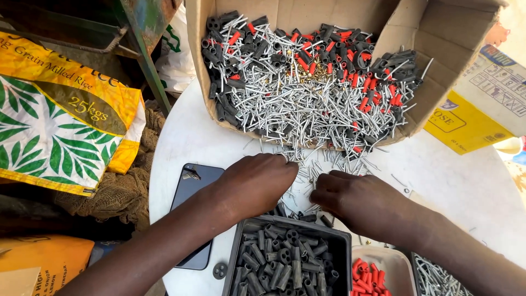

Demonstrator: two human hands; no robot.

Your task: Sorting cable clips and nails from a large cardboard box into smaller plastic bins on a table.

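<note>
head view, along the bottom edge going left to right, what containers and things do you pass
yellow sack → dark phone → small grey disc → black tray of dark grey sleeves → white tub of red sleeves → tray of silver pins

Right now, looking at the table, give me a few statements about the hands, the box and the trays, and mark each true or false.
1. Both hands, left hand and right hand, rest among loose pins on the table. True.
2. The cardboard box holds only red sleeves. False: it holds grey pins, black sleeves and red sleeves mixed.
3. The black tray holds black sleeves. True.
4. The phone lies to the right of the right hand. False: it lies under the left forearm.
5. Red sleeves sit in a pale tray. True.
</note>
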